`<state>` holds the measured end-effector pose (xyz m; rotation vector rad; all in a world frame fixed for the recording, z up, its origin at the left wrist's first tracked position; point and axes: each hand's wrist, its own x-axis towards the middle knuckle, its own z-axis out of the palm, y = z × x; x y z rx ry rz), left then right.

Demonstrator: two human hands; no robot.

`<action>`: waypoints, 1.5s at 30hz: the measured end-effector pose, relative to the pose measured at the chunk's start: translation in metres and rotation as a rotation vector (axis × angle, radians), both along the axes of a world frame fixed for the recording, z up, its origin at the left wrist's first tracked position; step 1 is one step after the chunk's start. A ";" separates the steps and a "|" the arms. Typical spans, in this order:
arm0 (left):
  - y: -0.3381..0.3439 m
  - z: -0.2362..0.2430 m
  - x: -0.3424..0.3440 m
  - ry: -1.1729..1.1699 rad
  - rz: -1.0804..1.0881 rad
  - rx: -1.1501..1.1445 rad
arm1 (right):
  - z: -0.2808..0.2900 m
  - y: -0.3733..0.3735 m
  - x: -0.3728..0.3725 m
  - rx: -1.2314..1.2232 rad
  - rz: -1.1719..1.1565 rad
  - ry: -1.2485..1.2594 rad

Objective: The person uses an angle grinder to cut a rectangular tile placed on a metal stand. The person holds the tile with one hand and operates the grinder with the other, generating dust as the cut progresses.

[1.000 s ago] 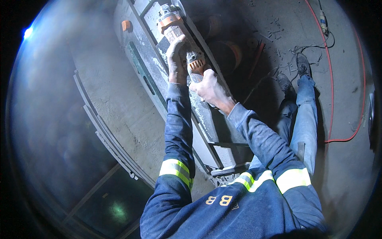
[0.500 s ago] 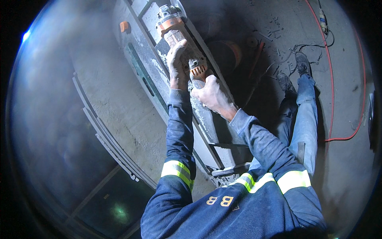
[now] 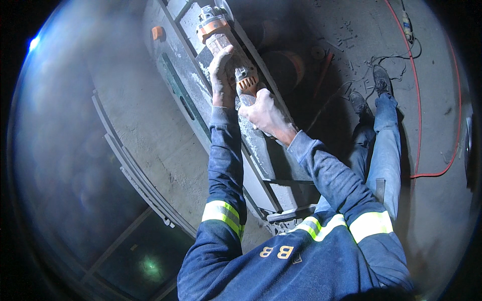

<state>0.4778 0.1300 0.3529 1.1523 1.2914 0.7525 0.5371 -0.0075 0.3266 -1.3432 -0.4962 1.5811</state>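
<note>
An orange and grey angle grinder (image 3: 241, 65), coated with dust, lies lengthwise over a long metal frame (image 3: 256, 150). My left hand (image 3: 221, 75) is closed around the middle of its body, near the orange collar. Wrapped round the rear handle, just behind the vented orange part, is my right hand (image 3: 268, 113). The grinder's head points away from me, and part of a disc (image 3: 224, 9) shows at its far right side. Whether the disc touches the metal is too hard to make out.
A green bar with a slot (image 3: 183, 100) and a small orange block (image 3: 158, 33) are left of the grinder. Curved metal strips (image 3: 130, 155) lie farther left. A red hose (image 3: 416, 100), a dark cable (image 3: 346, 83) and scattered offcuts (image 3: 346, 37) lie on the floor at right.
The grinder and both my hands have shifted slightly, a little to the left and away from me. My grip on it is the same.
</note>
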 end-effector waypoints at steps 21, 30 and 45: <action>-0.006 0.003 0.001 0.047 0.004 0.028 | 0.000 -0.001 -0.002 -0.055 0.056 0.184; 0.004 -0.001 -0.001 0.005 0.016 -0.018 | -0.005 0.004 -0.011 -0.024 -0.004 0.121; -0.016 0.001 -0.013 0.093 -0.019 0.019 | 0.002 -0.021 -0.011 -0.072 0.030 0.113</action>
